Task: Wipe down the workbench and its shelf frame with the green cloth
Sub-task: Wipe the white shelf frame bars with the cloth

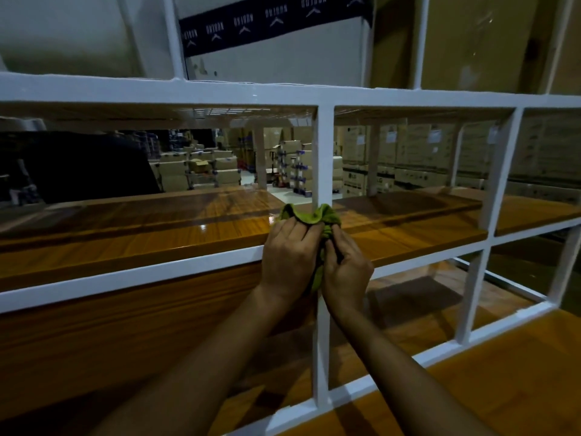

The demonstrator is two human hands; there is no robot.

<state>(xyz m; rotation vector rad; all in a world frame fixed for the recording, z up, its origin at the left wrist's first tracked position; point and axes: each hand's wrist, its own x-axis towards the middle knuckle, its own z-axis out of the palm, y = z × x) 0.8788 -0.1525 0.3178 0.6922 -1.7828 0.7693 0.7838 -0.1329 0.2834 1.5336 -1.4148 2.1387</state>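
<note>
The green cloth is bunched around the white centre upright of the shelf frame, right where it meets the front rail of the wooden shelf. My left hand grips the cloth from the left of the upright. From the right side my right hand pinches the same cloth. Green folds stick out above my fingers and a strip hangs between my palms. The wooden workbench top lies below at the lower right.
White frame rails run across above and below the shelf, with further uprights to the right. Stacked cardboard boxes fill the warehouse behind. A dark shape stands at the back left.
</note>
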